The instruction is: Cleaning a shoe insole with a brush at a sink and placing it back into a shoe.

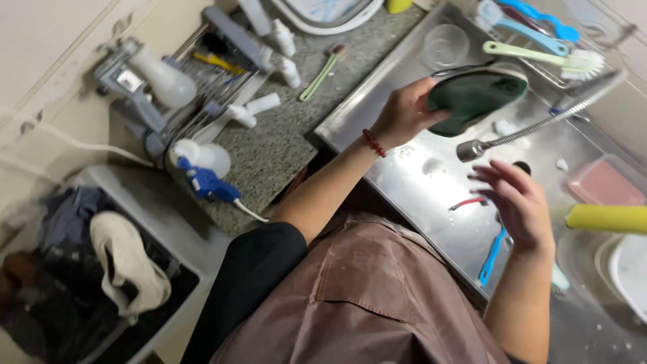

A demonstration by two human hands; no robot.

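My left hand point(403, 113), with a red bead bracelet at the wrist, is shut on a dark green shoe point(475, 98) with a pale sole rim and holds it over the steel sink point(431, 185). My right hand point(515, 202) hovers open with fingers spread, just below the spray head of a flexible metal hose point(472, 149). It holds nothing. Under that hand, a blue-handled brush point(492, 256) and a small red-handled tool point(467, 202) lie on the wet sink bottom.
A clear cup point(445, 46), a pale green brush point(539, 57) and blue brushes point(539, 20) sit at the sink's far side, near a pink tub point(603, 185) and a yellow handle point(606, 219). Spray bottles point(202, 162) crowd the granite counter. A grey bin point(168, 229) holds shoes.
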